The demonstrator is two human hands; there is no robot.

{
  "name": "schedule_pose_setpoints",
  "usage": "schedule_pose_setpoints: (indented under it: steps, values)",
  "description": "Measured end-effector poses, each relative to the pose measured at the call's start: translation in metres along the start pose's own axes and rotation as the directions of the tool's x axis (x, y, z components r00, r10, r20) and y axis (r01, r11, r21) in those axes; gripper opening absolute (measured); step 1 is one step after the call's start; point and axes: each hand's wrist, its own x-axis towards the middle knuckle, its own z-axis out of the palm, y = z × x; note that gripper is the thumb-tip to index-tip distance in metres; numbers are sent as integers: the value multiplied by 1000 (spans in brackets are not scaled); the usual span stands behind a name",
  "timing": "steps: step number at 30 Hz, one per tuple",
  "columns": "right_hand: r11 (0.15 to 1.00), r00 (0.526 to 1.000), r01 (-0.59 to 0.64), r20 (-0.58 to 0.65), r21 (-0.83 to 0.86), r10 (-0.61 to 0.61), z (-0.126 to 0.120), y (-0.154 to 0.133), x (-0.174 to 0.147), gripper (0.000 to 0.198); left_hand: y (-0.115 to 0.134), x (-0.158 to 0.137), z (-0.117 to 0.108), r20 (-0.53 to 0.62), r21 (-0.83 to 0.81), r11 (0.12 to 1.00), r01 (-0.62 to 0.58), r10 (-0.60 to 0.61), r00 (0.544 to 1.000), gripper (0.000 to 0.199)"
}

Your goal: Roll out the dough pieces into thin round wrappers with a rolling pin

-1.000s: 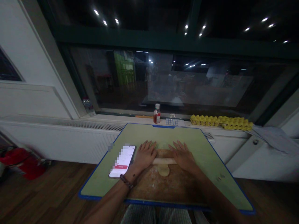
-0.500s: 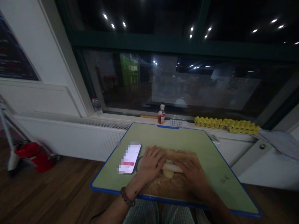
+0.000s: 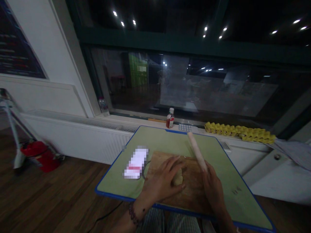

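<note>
A light wooden rolling pin [image 3: 196,149] points up and away from me. My right hand [image 3: 214,187] is wrapped round its near end, at the right edge of the wooden board [image 3: 191,194]. Over the middle of that board my left hand [image 3: 162,181] is spread, thumb and fingers apart, on either side of a small pale piece of dough [image 3: 178,177]. Part of the dough is hidden under the hand, and whether the fingers grip it does not show. A beaded bracelet circles the left wrist.
A lit phone [image 3: 136,162] lies left of the board on the small green, blue-edged table [image 3: 162,139]. On the windowsill stand a bottle with red contents [image 3: 170,118], a clear bottle [image 3: 104,107] and yellow egg trays [image 3: 239,132]. A red bucket-like container [image 3: 42,156] sits on the floor.
Both hands were on the rolling pin across the dough. The left hand has let go and spread over the dough; the right has lifted the pin off to the right and turned it upward.
</note>
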Motion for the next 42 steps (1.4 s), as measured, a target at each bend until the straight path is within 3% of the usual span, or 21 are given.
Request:
schedule_pose_setpoints:
  steps: [4,8,17,20,23,27,34,38,42]
  values:
    - [999,999,-36,23,37,35,1,3,0,51,-7,1,9,131,-44,999,-7,12,991,73]
    - [1000,993,-14,115,16,12,-3,-4,-1,48,-13,1,18,166,-66,998,6,5,986,67]
    - [1000,996,12,85,29,-15,-7,-10,0,43,-9,6,16,127,-93,995,47,-35,991,49]
    - [1000,996,1,85,31,-4,-6,-8,0,44,-6,11,23,97,-5,991,133,-132,986,47]
    - [1000,996,-3,93,29,0,-6,-7,0,45,-1,12,35,-9,85,959,269,-269,963,45]
    - [999,995,14,96,36,-18,-8,-11,1,44,7,8,38,-124,135,923,360,-344,931,49]
    - [998,996,18,84,55,-22,-10,-15,1,42,-1,-11,11,-4,25,955,294,-294,956,58]
    - [998,996,6,91,57,-11,-8,-12,0,43,-8,-16,17,-6,-15,942,336,-336,942,59]
    - [999,995,12,96,50,-17,-8,-11,-1,45,-6,-16,27,-84,36,909,415,-411,908,49]
